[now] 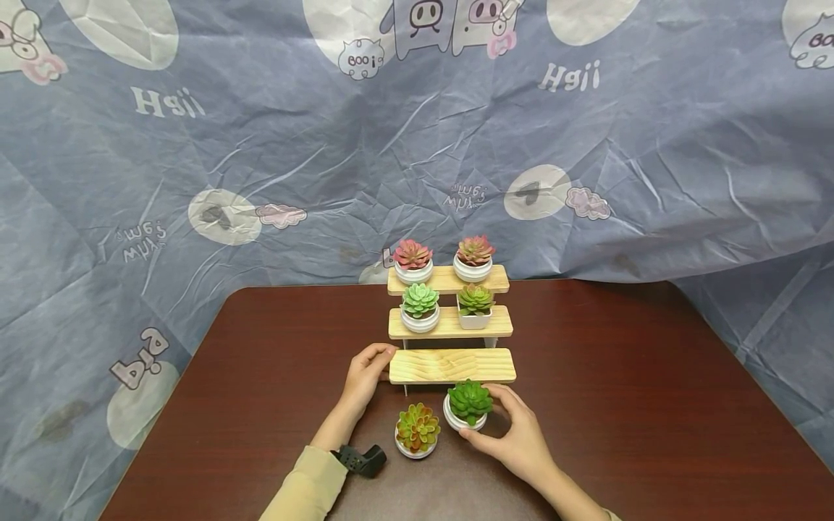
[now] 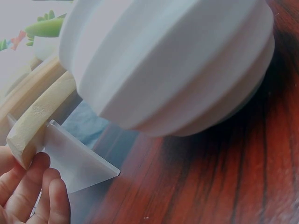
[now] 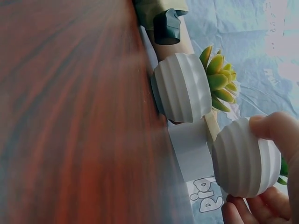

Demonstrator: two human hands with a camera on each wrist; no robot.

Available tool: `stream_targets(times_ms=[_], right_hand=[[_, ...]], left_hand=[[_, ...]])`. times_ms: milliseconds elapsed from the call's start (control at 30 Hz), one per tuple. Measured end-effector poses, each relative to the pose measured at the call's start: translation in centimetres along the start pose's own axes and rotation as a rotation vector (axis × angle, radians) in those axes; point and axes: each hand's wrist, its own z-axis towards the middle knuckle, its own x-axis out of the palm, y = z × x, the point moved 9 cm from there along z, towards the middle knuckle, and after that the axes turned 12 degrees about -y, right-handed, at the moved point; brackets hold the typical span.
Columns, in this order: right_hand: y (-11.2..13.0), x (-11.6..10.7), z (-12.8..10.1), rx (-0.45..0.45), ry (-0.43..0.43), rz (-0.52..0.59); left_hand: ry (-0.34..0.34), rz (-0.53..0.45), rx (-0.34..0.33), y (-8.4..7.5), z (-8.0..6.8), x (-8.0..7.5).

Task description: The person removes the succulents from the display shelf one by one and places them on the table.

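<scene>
Pinching the green pot (image 1: pixel 468 406) with my right hand (image 1: pixel 515 434), left hand (image 1: pixel 366 373) gripping the stand (image 1: pixel 451 365), I judge four pots shelved, two left.

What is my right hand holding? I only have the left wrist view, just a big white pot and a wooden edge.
Observer: The right hand grips the white pot of a green succulent, on the table just before the lowest shelf.
Operator: Is that shelf bare?
Observer: Yes; the two shelves above carry two pots each.
Operator: Which pot fills my view?
Observer: The orange-green succulent, standing free between both hands.
</scene>
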Motion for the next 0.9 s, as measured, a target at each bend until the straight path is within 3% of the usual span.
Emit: stream_targets(times_ms=[133, 367, 900], right_hand=[[-0.1, 0.1, -0.1, 0.012, 0.002, -0.004], [-0.5, 0.3, -0.3, 0.033, 0.029, 0.014], [-1.5, 0.7, -0.7, 0.097, 0.082, -0.002]], left_hand=[[0.001, -0.010, 0.004, -0.1, 0.0, 0.0], [0.035, 0.006, -0.021, -2.9, -1.1, 0.3], [0.044, -0.005, -0.019, -2.5, -0.9, 0.3]])
